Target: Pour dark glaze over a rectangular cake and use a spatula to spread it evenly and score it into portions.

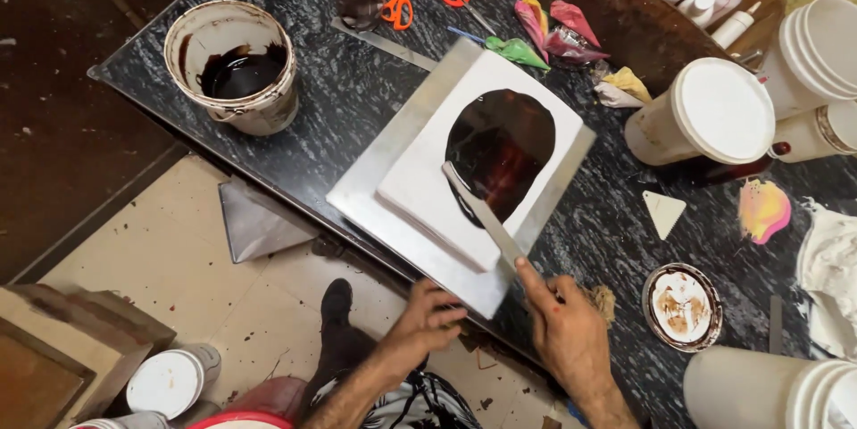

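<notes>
Resting spatula (482,213) blade on glaze (500,155), right hand (564,326) gripping.

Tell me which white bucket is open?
The white plastic bucket at the table's far-left corner, holding dark brown liquid. The white buckets on the right all have lids.

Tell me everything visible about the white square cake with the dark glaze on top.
The white square cake sits turned cornerwise on a silver metal board at the edge of the dark marbled table. Its top looks smooth and matte, with a glossy, dark brown, roughly round glaze pool on it. A long flat spatula blade, in the grip of the right hand, lies across the glaze. The left hand touches the board's near corner.
</notes>
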